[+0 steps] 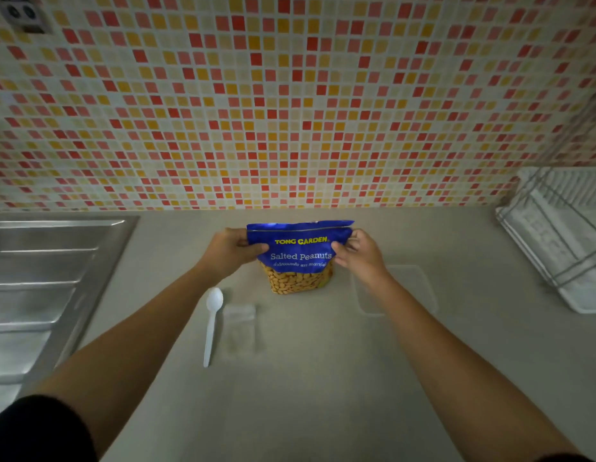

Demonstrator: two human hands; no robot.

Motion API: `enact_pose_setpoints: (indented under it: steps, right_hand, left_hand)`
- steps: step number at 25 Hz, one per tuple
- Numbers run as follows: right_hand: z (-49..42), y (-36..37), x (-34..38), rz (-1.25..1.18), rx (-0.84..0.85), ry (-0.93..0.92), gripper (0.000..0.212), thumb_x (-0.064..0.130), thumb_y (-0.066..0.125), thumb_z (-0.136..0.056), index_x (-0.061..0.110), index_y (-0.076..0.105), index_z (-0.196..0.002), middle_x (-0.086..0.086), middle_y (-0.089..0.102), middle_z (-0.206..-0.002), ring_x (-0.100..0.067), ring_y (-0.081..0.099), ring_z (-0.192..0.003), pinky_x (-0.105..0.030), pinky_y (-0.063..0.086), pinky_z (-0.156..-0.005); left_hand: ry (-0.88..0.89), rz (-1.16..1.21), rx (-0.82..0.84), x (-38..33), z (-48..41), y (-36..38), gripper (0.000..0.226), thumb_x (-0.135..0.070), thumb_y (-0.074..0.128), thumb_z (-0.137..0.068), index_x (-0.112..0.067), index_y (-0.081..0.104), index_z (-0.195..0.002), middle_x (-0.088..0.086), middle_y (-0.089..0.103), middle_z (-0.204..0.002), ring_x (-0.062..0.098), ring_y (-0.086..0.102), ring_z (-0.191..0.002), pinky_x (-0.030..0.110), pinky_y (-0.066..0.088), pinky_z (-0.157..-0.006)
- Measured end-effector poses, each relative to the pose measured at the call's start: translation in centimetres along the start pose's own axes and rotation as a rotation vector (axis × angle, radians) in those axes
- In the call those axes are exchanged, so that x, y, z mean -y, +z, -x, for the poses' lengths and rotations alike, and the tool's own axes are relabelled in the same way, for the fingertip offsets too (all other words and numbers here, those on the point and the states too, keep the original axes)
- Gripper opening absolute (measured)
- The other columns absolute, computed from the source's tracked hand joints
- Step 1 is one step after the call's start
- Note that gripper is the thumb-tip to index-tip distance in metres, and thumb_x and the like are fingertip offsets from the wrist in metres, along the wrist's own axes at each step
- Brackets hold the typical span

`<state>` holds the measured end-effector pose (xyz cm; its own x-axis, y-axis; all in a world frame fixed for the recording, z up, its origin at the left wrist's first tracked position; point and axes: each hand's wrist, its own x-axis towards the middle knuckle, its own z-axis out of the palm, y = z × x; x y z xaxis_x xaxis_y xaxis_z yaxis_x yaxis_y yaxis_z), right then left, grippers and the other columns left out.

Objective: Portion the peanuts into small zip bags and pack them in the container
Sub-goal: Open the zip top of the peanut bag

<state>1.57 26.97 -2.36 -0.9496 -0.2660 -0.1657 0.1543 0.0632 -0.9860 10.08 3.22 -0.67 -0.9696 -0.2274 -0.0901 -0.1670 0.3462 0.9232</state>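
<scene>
Left grip (235, 250): arm stretched forward; thumb and fingers curled round the peanut bag (300, 261) at its upper left corner.
Right grip (356, 255): arm forward too; pinched the upper right corner.
Bag position: stood upright on the counter (306, 378), between both grips.
Writing: "TONG GARDEN" in yellow, "Salted Peanuts" in white.
Nearby: spoon (210, 323) and zip bags (240, 326) lay front-left; container (410, 288) sat to the right.

Black short sleeve (36, 431) on left arm (130, 335); both forearms bare.
</scene>
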Motion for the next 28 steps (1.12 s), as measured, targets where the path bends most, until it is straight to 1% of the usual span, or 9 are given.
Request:
enact_pose_setpoints:
  steps: [4, 10, 12, 14, 17, 19, 22, 24, 28]
  right_hand:
    - [3.4, -1.1, -1.5, 0.019, 0.04, 0.032, 0.021, 0.001, 0.056, -0.089, 0.019, 0.046, -0.083, 0.0, 0.062, -0.088, -0.008, 0.061, -0.079, -0.012, 0.052, -0.055]
    - [5.1, -2.1, -3.2, 0.036, 0.077, 0.061, 0.019, 0.003, 0.057, -0.089, 0.019, 0.047, -0.084, -0.005, 0.061, -0.092, -0.014, 0.062, -0.084, -0.013, 0.052, -0.056]
    - [5.0, -2.2, -3.5, 0.044, 0.077, 0.064, 0.019, 0.004, 0.058, -0.088, 0.02, 0.048, -0.083, -0.008, 0.063, -0.096, -0.019, 0.063, -0.088, -0.015, 0.054, -0.059]
    - [5.1, -2.4, -3.5, 0.218, 0.064, 0.024, 0.015, 0.013, 0.064, -0.086, 0.019, 0.05, -0.089, -0.01, 0.064, -0.103, -0.019, 0.063, -0.089, -0.023, 0.055, -0.069]
    - [6.1, -2.6, -3.1, 0.594, -0.167, -0.141, 0.046, 0.033, 0.072, -0.078, 0.009, 0.047, -0.108, -0.002, 0.056, -0.1, -0.018, 0.059, -0.083, -0.027, 0.044, -0.071]
    - [7.2, -2.0, -2.4, 0.601, -0.289, -0.214, 0.042, 0.042, 0.069, -0.078, 0.01, 0.048, -0.095, -0.002, 0.056, -0.088, -0.018, 0.057, -0.074, -0.027, 0.04, -0.066]
    - [7.8, -0.4, -0.3, 0.367, -0.047, 0.021, 0.041, 0.052, 0.057, -0.084, 0.012, 0.06, -0.074, -0.001, 0.065, -0.069, -0.015, 0.064, -0.064, -0.03, 0.054, -0.065]
    - [7.4, 0.7, 1.2, 0.275, 0.088, 0.192, 0.046, 0.055, 0.054, -0.085, 0.012, 0.067, -0.077, -0.002, 0.069, -0.071, -0.012, 0.067, -0.066, -0.025, 0.056, -0.065]
    - [6.6, 1.5, 1.7, 0.149, 0.105, 0.285, 0.036, 0.045, 0.061, -0.085, 0.01, 0.066, -0.082, -0.004, 0.07, -0.078, -0.012, 0.068, -0.071, -0.021, 0.056, -0.064]
  left_hand:
    - [-0.007, 0.022, -0.035, 0.6, 4.8, 1.7, 0.025, -0.011, 0.068, -0.083, -0.008, 0.068, -0.107, -0.017, 0.072, -0.07, -0.003, 0.068, -0.069, 0.013, 0.055, -0.062]
    - [0.011, -0.09, -0.083, 1.7, 8.4, 4.0, 0.019, -0.013, 0.069, -0.083, -0.011, 0.071, -0.102, -0.029, 0.066, -0.061, -0.009, 0.064, -0.062, 0.01, 0.052, -0.061]
    - [0.019, -0.134, -0.107, 1.7, 8.9, 4.3, 0.02, -0.016, 0.069, -0.083, -0.013, 0.071, -0.103, -0.03, 0.066, -0.064, -0.009, 0.064, -0.065, 0.008, 0.05, -0.062]
    - [0.024, -0.212, -0.082, 1.1, 8.9, 3.8, 0.02, -0.026, 0.068, -0.084, -0.017, 0.071, -0.102, -0.021, 0.069, -0.075, -0.006, 0.064, -0.072, 0.006, 0.047, -0.063]
    - [0.004, -0.162, 0.001, -0.8, 8.2, 2.5, 0.029, -0.041, 0.054, -0.09, -0.02, 0.068, -0.105, -0.005, 0.07, -0.096, 0.005, 0.064, -0.092, 0.02, 0.052, -0.077]
    - [-0.054, 0.003, 0.063, -2.1, 7.3, 1.9, 0.034, -0.041, 0.046, -0.094, -0.018, 0.067, -0.107, -0.003, 0.069, -0.106, 0.01, 0.063, -0.102, 0.03, 0.053, -0.087]
    - [-0.194, 0.071, 0.271, -3.5, 5.7, 2.0, 0.035, -0.039, 0.045, -0.095, -0.014, 0.067, -0.107, 0.002, 0.072, -0.102, 0.015, 0.067, -0.097, 0.029, 0.054, -0.082]
    - [-0.271, 0.041, 0.415, -4.0, 4.5, 2.3, 0.033, -0.037, 0.049, -0.094, -0.012, 0.066, -0.107, 0.006, 0.072, -0.098, 0.018, 0.068, -0.092, 0.029, 0.054, -0.077]
    - [-0.433, 0.025, 0.546, -4.7, 2.8, 2.4, 0.031, -0.033, 0.056, -0.09, -0.008, 0.063, -0.107, 0.008, 0.072, -0.099, 0.02, 0.068, -0.09, 0.03, 0.056, -0.075]
